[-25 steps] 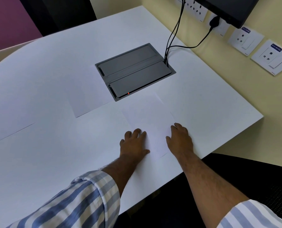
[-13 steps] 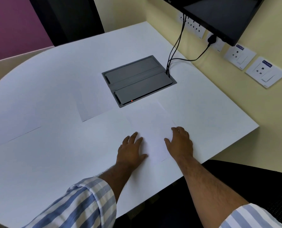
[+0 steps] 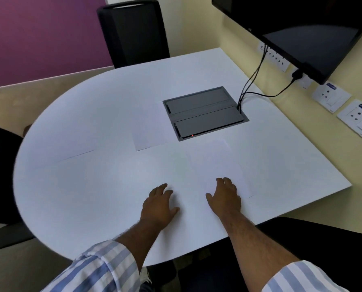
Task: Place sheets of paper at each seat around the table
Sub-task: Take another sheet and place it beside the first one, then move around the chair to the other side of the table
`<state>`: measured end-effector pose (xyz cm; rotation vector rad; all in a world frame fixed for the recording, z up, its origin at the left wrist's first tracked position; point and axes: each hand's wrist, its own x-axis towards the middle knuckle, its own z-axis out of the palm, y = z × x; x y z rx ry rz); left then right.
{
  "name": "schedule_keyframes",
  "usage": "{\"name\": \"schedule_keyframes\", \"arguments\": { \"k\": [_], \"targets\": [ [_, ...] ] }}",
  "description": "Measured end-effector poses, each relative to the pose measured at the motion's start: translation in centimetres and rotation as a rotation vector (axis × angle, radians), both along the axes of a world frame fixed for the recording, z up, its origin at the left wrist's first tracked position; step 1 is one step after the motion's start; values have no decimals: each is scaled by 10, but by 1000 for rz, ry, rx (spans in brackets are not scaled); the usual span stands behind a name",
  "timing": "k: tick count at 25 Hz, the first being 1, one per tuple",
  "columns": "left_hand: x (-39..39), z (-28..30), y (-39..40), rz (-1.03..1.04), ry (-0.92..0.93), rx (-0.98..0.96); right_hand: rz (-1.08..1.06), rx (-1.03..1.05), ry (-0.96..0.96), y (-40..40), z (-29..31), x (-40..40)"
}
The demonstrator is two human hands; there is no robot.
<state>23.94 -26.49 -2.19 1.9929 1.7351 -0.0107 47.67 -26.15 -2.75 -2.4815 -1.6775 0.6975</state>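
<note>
A white sheet of paper (image 3: pixel 216 163) lies flat on the white table (image 3: pixel 91 197) near the front edge. My right hand (image 3: pixel 224 197) rests palm down on its near part, fingers spread. My left hand (image 3: pixel 159 205) lies flat on the table just left of that sheet, fingers apart, holding nothing. A second sheet (image 3: pixel 152 131) lies in the middle of the table, beside the grey cable box. A third sheet (image 3: pixel 66 148) lies toward the left side; only its near edge shows as a faint line.
A grey cable box (image 3: pixel 205 112) with a red light is set in the table, black cables (image 3: pixel 253 81) rising from it to the wall sockets. A dark monitor (image 3: pixel 302 28) hangs at right. Black chairs stand at the far side (image 3: pixel 133 30), left (image 3: pixel 0 175) and near right (image 3: pixel 323 239).
The view has pulled back and up, showing more of the table and the chairs. My left hand has slid off the sheet to its left; my right hand stays on it.
</note>
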Motion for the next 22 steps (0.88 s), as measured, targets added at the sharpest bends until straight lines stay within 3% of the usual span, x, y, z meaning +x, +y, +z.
{"name": "schedule_keyframes", "arguments": {
  "k": [8,12,22],
  "targets": [
    [-89,39,-18,258,-57,96,-30,127,203,5,45,-92],
    [-144,51,-33,393,-147,170,70,202,239,5,67,-157],
    [-365,88,-78,468,-263,345,187,265,272,-49,97,-398]
  ]
}}
